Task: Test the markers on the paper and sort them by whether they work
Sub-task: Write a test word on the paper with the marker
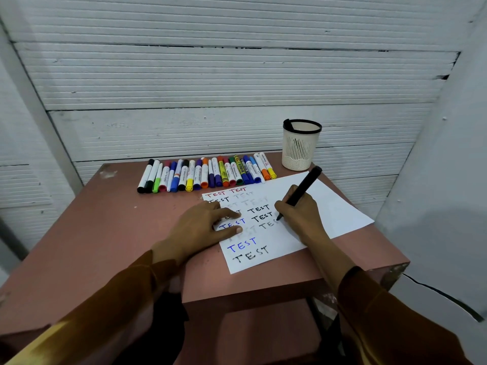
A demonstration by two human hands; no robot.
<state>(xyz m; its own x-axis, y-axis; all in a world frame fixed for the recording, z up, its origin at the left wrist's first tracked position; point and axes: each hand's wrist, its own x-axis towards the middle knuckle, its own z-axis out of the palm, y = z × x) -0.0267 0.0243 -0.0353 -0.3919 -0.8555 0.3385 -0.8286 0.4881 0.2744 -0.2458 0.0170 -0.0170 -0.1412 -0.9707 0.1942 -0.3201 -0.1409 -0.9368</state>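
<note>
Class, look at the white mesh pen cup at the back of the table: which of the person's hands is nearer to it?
The right hand, writing with the black marker just below the cup. The left hand rests on the paper, farther left.

Chipped pink table [110,222] against white ribbed wall panels [210,80], plain white side walls.

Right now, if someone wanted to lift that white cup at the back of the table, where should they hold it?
Grip the pen cup round its slotted side wall, coming in from the front right. It stands upright and tapers downward, so a hold just under the black rim should not slip. The marker row crowds its left.
</note>
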